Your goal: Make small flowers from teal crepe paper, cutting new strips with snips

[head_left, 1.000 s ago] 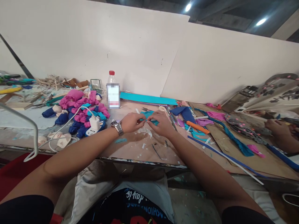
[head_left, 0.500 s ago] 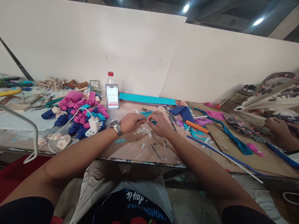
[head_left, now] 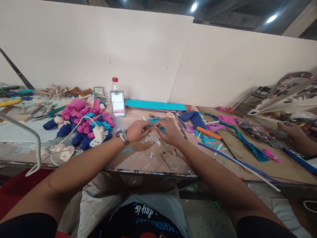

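My left hand (head_left: 137, 130), with a metal watch on its wrist, and my right hand (head_left: 168, 130) meet over the middle of the worktable (head_left: 138, 158). Both pinch a small piece of teal crepe paper (head_left: 155, 121) between fingertips. Most of the piece is hidden behind my fingers. A crumpled bit of clear tape (head_left: 153, 140) lies just in front of my hands. A small roll of tape (head_left: 170, 115) sits just beyond my right hand.
A heap of pink, blue and teal paper rolls (head_left: 84, 119) and a white power strip (head_left: 99, 135) lie at left. A bottle (head_left: 117, 98) stands behind, beside teal sheets (head_left: 156, 105). Paper strips and an orange piece (head_left: 209, 134) lie at right. Another person's hand (head_left: 289, 129) works at far right.
My hands stay together on the teal piece, fingers shifting slightly. The view has drifted a little, and the other person's hand at right has moved slightly.
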Motion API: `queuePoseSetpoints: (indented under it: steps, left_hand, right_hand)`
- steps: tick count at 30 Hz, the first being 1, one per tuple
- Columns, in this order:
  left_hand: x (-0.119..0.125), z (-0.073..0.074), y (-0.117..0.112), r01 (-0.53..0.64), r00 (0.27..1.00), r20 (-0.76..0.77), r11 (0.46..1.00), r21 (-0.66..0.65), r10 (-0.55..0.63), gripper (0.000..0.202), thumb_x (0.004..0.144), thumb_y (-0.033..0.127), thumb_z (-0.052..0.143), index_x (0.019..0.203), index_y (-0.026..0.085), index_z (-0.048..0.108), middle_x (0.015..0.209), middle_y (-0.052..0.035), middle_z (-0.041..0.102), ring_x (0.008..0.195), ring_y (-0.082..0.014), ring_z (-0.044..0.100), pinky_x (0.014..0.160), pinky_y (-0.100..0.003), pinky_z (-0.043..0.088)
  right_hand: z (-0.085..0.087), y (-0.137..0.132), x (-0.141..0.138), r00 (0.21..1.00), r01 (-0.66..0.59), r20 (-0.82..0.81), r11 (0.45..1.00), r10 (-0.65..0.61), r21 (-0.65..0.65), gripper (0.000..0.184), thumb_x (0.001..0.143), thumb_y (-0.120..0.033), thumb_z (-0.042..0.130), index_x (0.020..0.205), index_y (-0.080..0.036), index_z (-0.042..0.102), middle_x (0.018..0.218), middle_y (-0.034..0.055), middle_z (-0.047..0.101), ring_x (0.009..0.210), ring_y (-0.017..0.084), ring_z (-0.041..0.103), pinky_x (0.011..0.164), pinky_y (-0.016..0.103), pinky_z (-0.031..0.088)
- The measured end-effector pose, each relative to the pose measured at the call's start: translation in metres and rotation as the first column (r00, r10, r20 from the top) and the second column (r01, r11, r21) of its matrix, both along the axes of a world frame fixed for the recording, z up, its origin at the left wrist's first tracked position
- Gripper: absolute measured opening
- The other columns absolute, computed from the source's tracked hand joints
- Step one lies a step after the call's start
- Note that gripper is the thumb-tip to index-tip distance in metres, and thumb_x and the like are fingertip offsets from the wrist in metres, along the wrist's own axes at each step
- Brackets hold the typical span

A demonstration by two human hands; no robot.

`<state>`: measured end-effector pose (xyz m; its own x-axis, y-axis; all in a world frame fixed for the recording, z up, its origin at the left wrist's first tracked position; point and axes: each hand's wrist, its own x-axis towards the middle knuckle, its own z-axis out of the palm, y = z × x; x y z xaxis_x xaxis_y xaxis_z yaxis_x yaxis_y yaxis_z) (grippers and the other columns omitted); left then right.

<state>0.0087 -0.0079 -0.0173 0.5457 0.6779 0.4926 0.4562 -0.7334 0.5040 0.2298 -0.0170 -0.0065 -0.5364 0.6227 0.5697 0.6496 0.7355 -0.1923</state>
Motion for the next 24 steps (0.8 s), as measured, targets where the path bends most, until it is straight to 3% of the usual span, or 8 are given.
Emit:
queuePoseSetpoints:
  steps: [16, 24]
  left_hand:
    - [-0.0013, -0.0068, 0.0047, 0.006, 0.997, 0.079, 0.980, -0.200, 0.010, 0.030, 0.098, 0.045, 0.057, 0.100, 0.020, 0.073, 0.077, -0.0019, 0.078, 0.068, -0.0169, 0.074, 0.068, -0.026, 0.050]
    - [0.0006, -0.0065, 0.0006, 0.017, 0.998, 0.055, 0.991, -0.132, -0.010, 0.024, 0.097, 0.038, 0.060, 0.103, 0.020, 0.075, 0.073, -0.0016, 0.077, 0.066, -0.0160, 0.071, 0.066, -0.025, 0.048]
  right_hand:
    - [0.0020, 0.0000, -0.0006, 0.995, 0.065, 0.082, 0.996, -0.059, -0.068, 0.013, 0.098, -0.028, 0.059, 0.093, -0.022, 0.069, 0.097, 0.0038, 0.078, 0.105, 0.025, 0.064, 0.099, 0.045, 0.028]
    - [-0.0022, 0.0025, -0.0020, 0.998, 0.023, 0.064, 0.995, -0.017, -0.097, 0.008, 0.091, -0.024, 0.058, 0.087, -0.021, 0.063, 0.098, 0.0057, 0.076, 0.100, 0.025, 0.064, 0.098, 0.042, 0.032]
